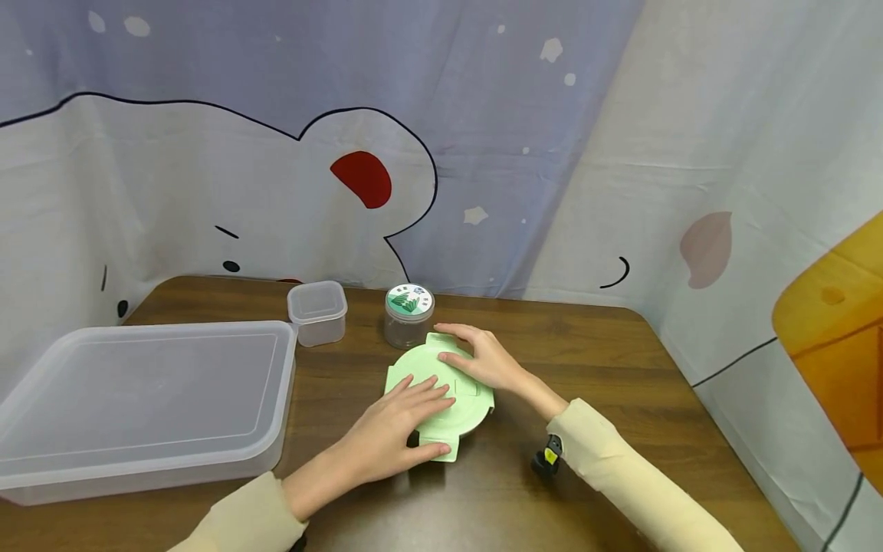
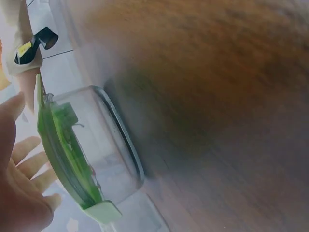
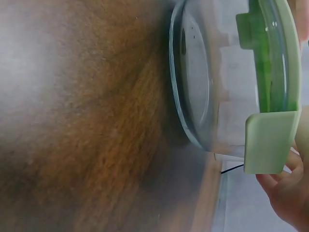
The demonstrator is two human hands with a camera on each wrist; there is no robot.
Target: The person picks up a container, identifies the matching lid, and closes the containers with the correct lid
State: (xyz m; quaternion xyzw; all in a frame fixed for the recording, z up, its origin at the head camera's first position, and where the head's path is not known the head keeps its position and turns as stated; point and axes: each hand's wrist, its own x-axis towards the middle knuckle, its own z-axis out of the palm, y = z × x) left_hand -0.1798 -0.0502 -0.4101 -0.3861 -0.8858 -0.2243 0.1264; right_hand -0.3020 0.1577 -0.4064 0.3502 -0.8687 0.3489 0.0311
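A round clear glass food container (image 3: 227, 96) with a light green snap lid (image 1: 421, 364) stands on the table. My left hand (image 1: 389, 429) lies over the lid with its fingers spread, the thumb by the front flap (image 1: 444, 454). From the right, my right hand (image 1: 486, 360) reaches over the lid's far side, fingertips at the far flap (image 1: 436, 337). The front and far flaps stick outward. In the right wrist view a side flap (image 3: 270, 142) hangs down against the glass. Green shows under the lid in both wrist views.
A large translucent lidded box (image 1: 159, 391) occupies the table's left side. Behind it stands a small translucent lidded box (image 1: 317, 314). A clear jar (image 1: 407, 326) with a green-and-white printed top is just behind the green lid. A printed curtain (image 1: 510, 192) hangs behind the wooden table (image 1: 586, 349).
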